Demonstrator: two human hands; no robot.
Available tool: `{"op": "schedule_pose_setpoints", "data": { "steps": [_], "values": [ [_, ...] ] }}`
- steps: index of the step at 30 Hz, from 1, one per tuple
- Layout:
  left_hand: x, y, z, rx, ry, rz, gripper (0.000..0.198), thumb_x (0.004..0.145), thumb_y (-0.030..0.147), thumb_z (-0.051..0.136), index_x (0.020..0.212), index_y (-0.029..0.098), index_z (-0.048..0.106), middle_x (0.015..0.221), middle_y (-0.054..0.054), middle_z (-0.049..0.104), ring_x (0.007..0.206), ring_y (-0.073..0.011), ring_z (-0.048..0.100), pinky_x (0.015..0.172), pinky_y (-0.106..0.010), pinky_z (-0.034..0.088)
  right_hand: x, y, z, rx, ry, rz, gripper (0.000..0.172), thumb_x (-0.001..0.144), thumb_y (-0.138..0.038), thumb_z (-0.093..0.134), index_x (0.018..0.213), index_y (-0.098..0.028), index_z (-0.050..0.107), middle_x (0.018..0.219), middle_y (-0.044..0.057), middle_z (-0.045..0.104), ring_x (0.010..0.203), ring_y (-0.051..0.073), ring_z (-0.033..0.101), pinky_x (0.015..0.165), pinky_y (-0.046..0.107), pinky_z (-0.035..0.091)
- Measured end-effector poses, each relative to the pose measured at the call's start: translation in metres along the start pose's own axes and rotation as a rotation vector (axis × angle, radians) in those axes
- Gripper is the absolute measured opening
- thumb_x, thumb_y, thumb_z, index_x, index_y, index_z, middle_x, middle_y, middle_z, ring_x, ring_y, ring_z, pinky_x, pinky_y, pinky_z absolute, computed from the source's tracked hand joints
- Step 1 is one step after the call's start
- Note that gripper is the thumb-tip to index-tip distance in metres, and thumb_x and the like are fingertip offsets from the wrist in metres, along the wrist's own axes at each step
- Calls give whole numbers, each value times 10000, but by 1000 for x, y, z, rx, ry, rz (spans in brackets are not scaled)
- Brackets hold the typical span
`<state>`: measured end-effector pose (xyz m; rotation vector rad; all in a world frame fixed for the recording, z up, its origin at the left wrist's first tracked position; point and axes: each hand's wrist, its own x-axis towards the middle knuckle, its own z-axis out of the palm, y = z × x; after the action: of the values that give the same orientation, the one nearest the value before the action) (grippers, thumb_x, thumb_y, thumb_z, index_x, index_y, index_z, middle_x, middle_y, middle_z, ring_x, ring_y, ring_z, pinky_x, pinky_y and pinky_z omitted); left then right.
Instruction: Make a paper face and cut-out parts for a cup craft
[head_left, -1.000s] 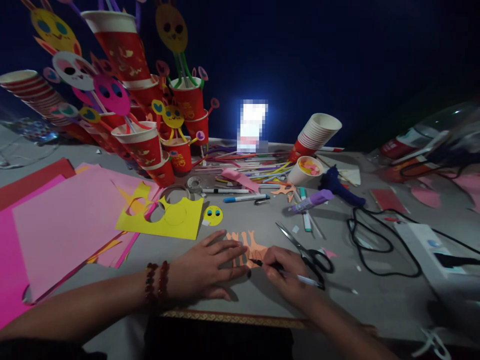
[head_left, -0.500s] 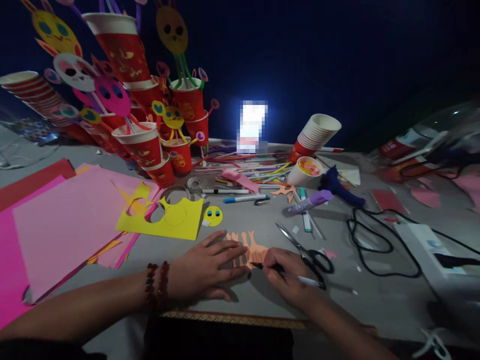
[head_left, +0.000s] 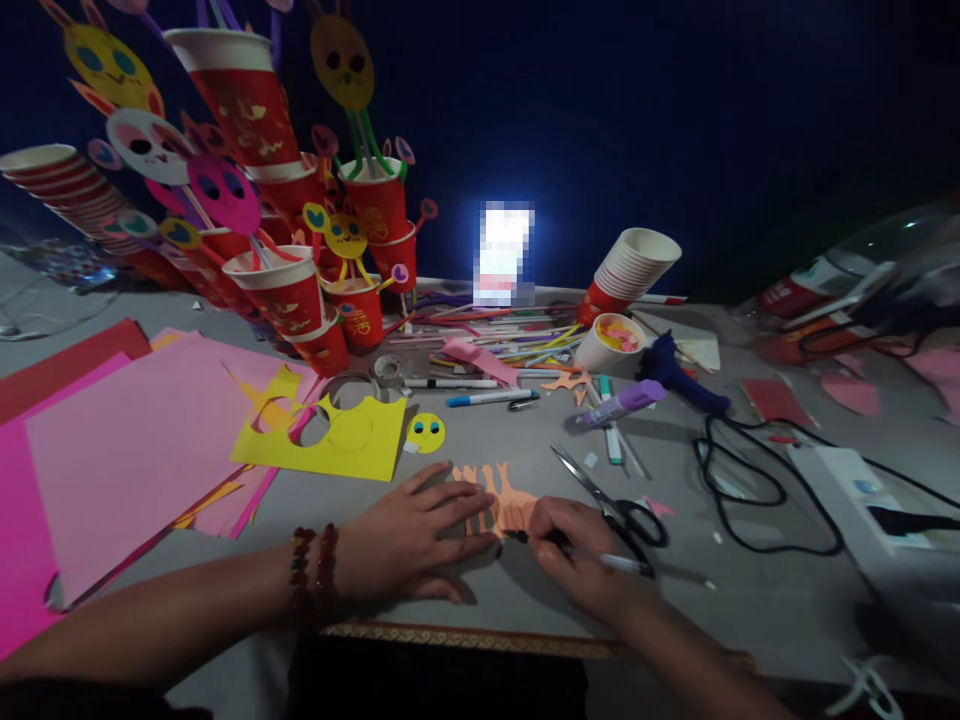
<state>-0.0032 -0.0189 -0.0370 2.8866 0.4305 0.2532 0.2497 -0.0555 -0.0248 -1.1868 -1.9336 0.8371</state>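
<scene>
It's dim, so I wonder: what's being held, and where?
The right hand holds a pen near its tip; the left hand lies flat on the orange paper cutout.

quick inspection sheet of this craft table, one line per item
surface: grey table, dimly lit
job's things: orange paper cutout lying flat; pen with its tip at the cutout
clutter: scissors, yellow sheet with cut holes, pink sheets, decorated red cups, cup stack, glue stick
grippers: left hand flat, fingers on the cutout; right hand closed on the pen
cables: black cable looped beside the white power strip
surroundings: dark, one bright blurred screen
</scene>
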Motion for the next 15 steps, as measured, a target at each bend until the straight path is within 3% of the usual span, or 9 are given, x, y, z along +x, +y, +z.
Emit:
{"op": "schedule_pose_setpoints", "data": {
  "steps": [8, 15],
  "values": [
    [1, 0, -1, -7, 23, 0, 597, 906, 631, 486, 1374, 261, 481, 1509, -103, 413, 1338, -290, 418, 1165, -554, 191, 2, -6, -3, -12, -17, 28, 161, 713, -118, 441, 597, -228, 454, 524, -39, 513, 491, 129, 484, 501, 242, 371],
    [1, 1, -1, -6, -5, -12, 579, 922, 623, 460, 1379, 267, 476, 1526, -96, 387, 1357, -286, 395, 1180, -546, 134, 2, -4, -3, 9, -23, 34, 160, 714, -128, 445, 589, -227, 454, 531, -37, 512, 496, 126, 487, 499, 239, 370]
  ]
}}
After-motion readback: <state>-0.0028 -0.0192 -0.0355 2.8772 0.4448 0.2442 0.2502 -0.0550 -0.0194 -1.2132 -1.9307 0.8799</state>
